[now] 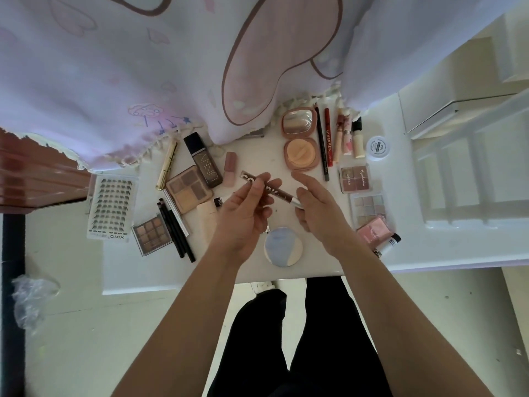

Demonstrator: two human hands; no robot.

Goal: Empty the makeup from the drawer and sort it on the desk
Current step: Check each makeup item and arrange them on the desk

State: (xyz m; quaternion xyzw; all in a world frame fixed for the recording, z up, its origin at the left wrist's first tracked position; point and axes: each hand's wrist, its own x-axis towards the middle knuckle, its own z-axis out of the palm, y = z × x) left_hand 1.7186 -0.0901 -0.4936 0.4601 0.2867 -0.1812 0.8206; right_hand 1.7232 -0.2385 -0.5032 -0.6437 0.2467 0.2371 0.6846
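Head view: L hand (246, 209) pinches brown liner pencil (282, 193) mid-shaft, held over desk (160, 270) centre. Long axis runs far-left to near-right. Silver end (297, 202) points at R hand (317, 207), just beside its thumb; contact unclear. R fingers straight, apart, holding nothing. R hand nearer that end, so prob. it grips there next.

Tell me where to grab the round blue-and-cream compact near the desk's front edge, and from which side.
The round compact lies flat and thin on the desk, so only its rim offers hold; nothing crowds its near side. Probably pinch the rim on opposite sides, from above, approaching over the front edge.
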